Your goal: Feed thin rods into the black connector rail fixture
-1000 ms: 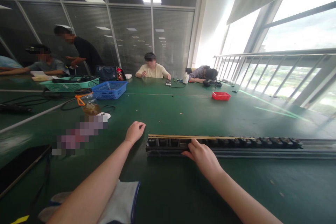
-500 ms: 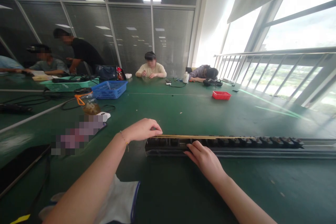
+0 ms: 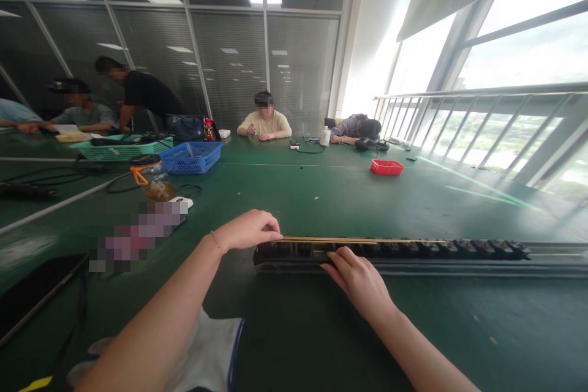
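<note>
A long dark rail (image 3: 294, 268) lies across the table in front of me, with a row of black fittings (image 3: 429, 247) along its top. Thin golden rods (image 3: 331, 239) run lengthwise over its left part. My left hand (image 3: 252, 228) is closed in a pinch on the left end of these rods, just above the rail's left end. Further right, my right hand (image 3: 357, 274) grips the rail's front side, fingers on top and thumb lower down. What its fingertips touch inside the rail is hidden.
A white glove (image 3: 214, 346) with blue edging lies under my left forearm. Left are a jar (image 3: 158, 180) with an orange strap, a blue basket (image 3: 195, 159) and a green basket (image 3: 122, 148). A red tray (image 3: 386, 167) stands farther back. Several people are around the table.
My left hand has shifted very slightly left at the rods' end. My right hand stays in place on the rail. In the background, a standing person's arm has moved.
</note>
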Action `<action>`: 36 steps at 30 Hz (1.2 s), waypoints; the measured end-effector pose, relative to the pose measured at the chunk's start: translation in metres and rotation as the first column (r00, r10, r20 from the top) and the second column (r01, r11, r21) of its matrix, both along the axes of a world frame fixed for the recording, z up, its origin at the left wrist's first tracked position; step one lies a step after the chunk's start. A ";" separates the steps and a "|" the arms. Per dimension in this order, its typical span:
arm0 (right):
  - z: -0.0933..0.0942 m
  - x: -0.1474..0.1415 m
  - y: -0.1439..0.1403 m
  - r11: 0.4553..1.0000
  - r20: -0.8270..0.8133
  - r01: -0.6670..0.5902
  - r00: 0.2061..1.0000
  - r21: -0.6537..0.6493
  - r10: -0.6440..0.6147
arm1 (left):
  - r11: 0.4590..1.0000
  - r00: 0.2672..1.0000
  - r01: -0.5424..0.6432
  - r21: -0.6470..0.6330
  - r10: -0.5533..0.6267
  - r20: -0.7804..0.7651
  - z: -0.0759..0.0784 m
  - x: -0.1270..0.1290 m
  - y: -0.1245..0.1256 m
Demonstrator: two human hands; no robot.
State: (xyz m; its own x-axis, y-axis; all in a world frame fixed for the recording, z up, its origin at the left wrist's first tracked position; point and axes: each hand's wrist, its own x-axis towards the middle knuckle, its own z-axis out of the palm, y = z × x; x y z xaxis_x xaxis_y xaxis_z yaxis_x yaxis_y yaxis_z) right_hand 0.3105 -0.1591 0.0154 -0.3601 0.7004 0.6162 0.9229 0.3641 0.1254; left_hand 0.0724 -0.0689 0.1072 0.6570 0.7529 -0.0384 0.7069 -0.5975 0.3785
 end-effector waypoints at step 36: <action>-0.001 0.002 0.002 1.000 0.006 0.007 1.000 -0.023 -0.007 | 0.847 0.955 -0.265 0.460 0.297 0.004 -0.093 -0.035 0.062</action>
